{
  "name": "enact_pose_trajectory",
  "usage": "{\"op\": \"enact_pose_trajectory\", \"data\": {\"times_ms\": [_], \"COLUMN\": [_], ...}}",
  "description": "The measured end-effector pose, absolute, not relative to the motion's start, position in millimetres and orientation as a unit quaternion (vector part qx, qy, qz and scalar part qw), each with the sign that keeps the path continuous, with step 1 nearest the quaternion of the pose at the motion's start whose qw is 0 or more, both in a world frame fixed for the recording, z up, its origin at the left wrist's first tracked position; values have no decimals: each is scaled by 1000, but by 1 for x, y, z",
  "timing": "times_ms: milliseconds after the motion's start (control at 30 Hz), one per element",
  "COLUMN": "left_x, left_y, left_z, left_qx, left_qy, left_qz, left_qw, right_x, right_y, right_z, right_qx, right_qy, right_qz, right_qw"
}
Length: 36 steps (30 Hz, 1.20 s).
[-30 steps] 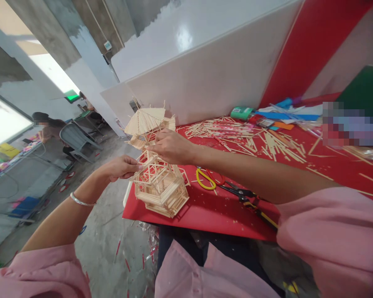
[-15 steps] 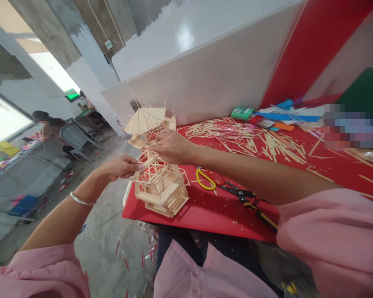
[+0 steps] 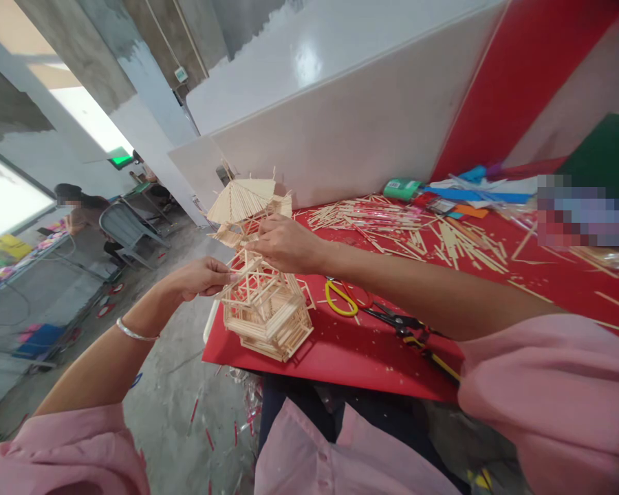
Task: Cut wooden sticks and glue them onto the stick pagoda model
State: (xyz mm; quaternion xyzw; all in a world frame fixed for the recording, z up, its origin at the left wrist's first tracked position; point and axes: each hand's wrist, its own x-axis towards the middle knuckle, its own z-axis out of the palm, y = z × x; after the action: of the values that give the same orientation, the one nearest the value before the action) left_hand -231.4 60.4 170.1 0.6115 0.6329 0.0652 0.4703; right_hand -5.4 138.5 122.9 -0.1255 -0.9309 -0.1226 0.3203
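A pagoda-like model (image 3: 268, 323) built of thin wooden sticks stands on the corner of the red table (image 3: 361, 364). Its pale slatted roof (image 3: 245, 199) is at the top, with open lattice tiers below. At the model's left side, my left hand (image 3: 206, 277) is closed in a pinch on a thin wooden stick at the middle tier. My right hand (image 3: 286, 242) reaches across just under the roof, its thumb and forefinger pinched on a wooden stick there. The fingers partly cover the joints between the tiers.
Right of the model lie scissors (image 3: 343, 299) with yellow and red handles and black pliers (image 3: 405, 323). Loose sticks (image 3: 464, 244) are piled farther back, near a green roll (image 3: 401, 189). A white panel (image 3: 340, 144) rises behind. A person (image 3: 82, 210) sits at another table, far left.
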Motion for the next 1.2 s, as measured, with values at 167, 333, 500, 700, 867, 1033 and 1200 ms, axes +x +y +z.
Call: {"op": "enact_pose_trajectory", "data": {"times_ms": [167,333,500,700,867,1033,1200], "left_x": [-234,-234,-233,-233,-234,-230,-229], "left_y": [61,61,61,61,61,60,59], "left_z": [169,169,169,169,168,171,171], "left_qx": [612,613,611,611,614,618,619], "left_qy": [630,632,632,631,630,632,631], "left_qz": [63,65,67,66,66,61,62], "left_qw": [475,471,472,474,470,463,463], "right_x": [-5,-5,-5,-6,-6,-5,-5], "right_y": [138,138,137,138,139,138,137], "right_z": [123,124,125,123,122,122,124], "right_qx": [-125,-129,-129,-130,-131,-133,-138], "right_qy": [-930,-931,-933,-931,-932,-932,-935], "right_qz": [-121,-123,-117,-118,-120,-119,-124], "right_qw": [324,318,315,320,317,315,303]}}
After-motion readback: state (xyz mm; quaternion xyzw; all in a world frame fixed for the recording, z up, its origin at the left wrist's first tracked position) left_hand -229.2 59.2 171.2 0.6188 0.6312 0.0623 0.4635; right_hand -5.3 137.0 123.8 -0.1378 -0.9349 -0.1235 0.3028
